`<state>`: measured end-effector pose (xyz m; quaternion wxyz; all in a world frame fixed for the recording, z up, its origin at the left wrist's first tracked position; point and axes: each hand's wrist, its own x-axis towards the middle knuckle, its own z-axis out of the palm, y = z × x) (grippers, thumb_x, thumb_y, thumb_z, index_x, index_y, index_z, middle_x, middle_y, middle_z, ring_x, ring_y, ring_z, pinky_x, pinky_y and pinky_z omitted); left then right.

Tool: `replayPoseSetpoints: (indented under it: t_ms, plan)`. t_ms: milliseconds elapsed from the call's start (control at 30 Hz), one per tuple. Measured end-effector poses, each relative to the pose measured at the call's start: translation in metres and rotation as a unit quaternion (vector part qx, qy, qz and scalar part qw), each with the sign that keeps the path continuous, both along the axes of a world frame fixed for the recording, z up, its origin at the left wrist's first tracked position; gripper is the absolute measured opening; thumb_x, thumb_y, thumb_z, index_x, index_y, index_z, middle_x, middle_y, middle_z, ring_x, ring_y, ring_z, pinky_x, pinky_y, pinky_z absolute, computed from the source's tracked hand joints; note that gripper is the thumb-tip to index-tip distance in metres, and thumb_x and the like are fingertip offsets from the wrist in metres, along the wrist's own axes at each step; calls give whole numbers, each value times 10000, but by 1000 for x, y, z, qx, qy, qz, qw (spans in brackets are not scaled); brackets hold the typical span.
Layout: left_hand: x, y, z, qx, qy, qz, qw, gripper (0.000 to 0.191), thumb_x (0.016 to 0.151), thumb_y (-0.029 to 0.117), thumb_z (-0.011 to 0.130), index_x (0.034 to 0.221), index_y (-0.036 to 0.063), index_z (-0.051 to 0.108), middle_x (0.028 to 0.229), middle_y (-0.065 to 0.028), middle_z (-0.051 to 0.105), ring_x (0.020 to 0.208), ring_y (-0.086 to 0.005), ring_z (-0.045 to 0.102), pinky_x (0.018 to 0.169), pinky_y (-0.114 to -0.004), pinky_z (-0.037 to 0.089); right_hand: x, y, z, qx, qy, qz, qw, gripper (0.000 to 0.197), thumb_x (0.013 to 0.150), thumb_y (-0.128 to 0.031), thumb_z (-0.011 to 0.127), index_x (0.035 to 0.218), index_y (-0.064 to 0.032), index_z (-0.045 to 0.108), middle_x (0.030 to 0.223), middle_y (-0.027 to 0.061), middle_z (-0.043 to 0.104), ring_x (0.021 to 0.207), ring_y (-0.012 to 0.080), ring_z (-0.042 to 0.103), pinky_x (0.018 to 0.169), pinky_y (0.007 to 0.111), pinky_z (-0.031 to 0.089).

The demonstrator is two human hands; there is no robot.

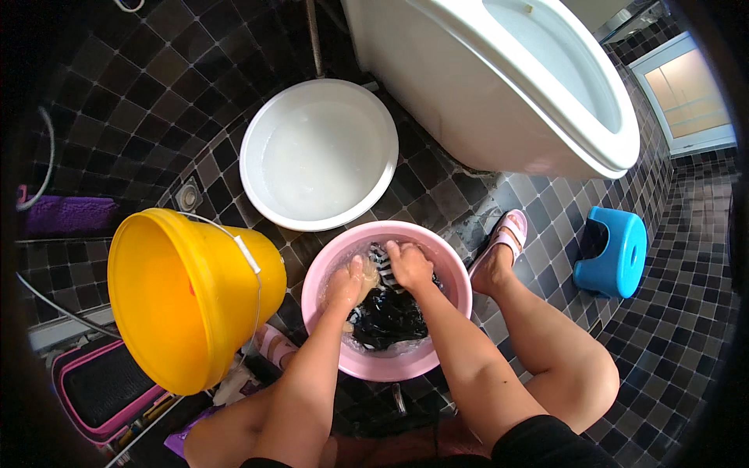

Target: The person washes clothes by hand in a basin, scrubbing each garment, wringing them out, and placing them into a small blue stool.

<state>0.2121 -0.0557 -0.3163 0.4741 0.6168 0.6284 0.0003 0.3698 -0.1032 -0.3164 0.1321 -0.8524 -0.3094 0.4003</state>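
Observation:
A pink plastic basin (387, 374) of water stands on the floor between my feet. In it lies dark wet fabric (389, 319), with a black-and-white striped cloth (383, 266) at its far side. My right hand (411, 266) has its fingers curled on the striped cloth, their tips partly hidden. My left hand (350, 284) is wet and partly under water at the basin's left side, thumb raised, beside the striped cloth. Whether its fingers grip any fabric is hidden by the water and the hand itself.
A white basin (319, 158) of cloudy water stands just beyond. To the left, a yellow bucket (234, 281) lies tilted with its mouth toward me. A white toilet (456, 93) rises at far right; a blue plastic stool (620, 251) rests on the tiled floor at right.

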Motion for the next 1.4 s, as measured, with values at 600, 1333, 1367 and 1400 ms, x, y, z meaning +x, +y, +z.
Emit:
replayPoseSetpoints:
  t_ms: [600, 1333, 1367, 1400]
  plan:
    - [-27, -82, 10, 207, 111, -199, 951, 668, 815, 437, 571, 1429, 253, 386, 1425, -283, 308, 1383, -410, 169, 1095, -564, 107, -59, -86, 16, 130, -239, 240, 932, 523, 822, -347, 552, 1339, -313, 475, 1442, 99, 367, 1243, 436, 344, 966, 675, 220]
    - [-46, -45, -4, 77, 9, -15, 997, 433, 845, 260, 487, 1211, 31, 512, 1100, -265, 596, 995, -430, 582, 898, -468, 443, 6, -7, 19, -35, -2, 208, 978, 921, 650, -627, 715, 1366, -125, 426, 1397, 130, 441, 1331, 348, 329, 1043, 592, 236]
    - [-50, -52, 4, 89, 22, -66, 994, 423, 835, 266, 512, 1210, 72, 521, 1086, -241, 607, 1007, -413, 581, 915, -462, 432, 7, -14, 24, -82, -5, 230, 970, 937, 635, -633, 726, 1371, -134, 426, 1406, 137, 411, 1334, 357, 304, 1040, 595, 235]
    - [-48, -56, 18, 105, 32, -119, 987, 416, 825, 273, 537, 1209, 114, 530, 1073, -217, 619, 1019, -395, 581, 933, -456, 420, 6, -26, 28, -77, -31, 220, 972, 948, 628, -638, 729, 1374, -139, 424, 1397, 142, 411, 1325, 360, 312, 1036, 592, 244]
